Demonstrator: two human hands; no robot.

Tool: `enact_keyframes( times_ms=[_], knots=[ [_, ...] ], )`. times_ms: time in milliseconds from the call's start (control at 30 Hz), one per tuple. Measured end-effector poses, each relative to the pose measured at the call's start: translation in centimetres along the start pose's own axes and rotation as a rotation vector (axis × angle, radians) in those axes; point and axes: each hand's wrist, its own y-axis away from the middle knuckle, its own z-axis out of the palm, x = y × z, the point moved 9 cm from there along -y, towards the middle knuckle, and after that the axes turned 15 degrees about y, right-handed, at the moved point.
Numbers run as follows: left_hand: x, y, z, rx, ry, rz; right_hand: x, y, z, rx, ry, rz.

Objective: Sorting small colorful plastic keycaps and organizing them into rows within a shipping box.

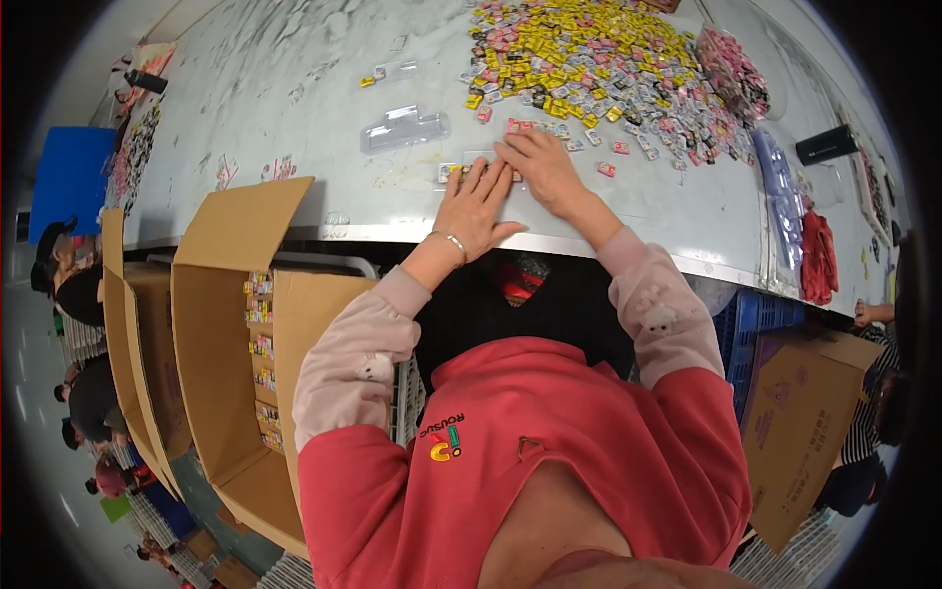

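Observation:
Close to the table's front edge, a clear plastic tray (pixel 447 172) holds a row of small colourful wrapped pieces. My left hand (pixel 473 208) lies over this row, fingers stretched flat and thumb spread to the right. My right hand (pixel 549 179) rests across the tray's right end, its fingers extended leftward beside my left fingertips. Both hands cover much of the tray, so most of its contents are hidden. Just beyond my right fingers sit a few pink pieces (pixel 520 126). An empty-looking clear plastic tray (pixel 404 132) with a stepped outline lies farther left.
A large heap of small wrapped pieces (pixel 559 49) spreads over the far table. At the right are stacked clear trays (pixel 777 191), a red cloth or bag (pixel 817 257) and a black cylinder (pixel 826 145). An open cardboard box (pixel 224 344) with filled packs stands at left.

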Motion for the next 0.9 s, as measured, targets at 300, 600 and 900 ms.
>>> enact_keyframes(
  times_ms=[300, 600, 900],
  knots=[
    [-1.0, 0.6, 0.3, -0.018, -0.038, -0.094, 1.7, 3.8, -1.4, -0.025, 0.108, 0.088],
    [0.2, -1.8, -0.3, 0.003, 0.045, -0.186, 13.5, 2.0, -5.3, 0.211, -0.224, 0.494],
    [-2.7, -4.5, -6.9, 0.505, 0.461, -0.083, 13.6, -1.2, 0.5, -0.185, 0.219, 0.446]
  ],
)
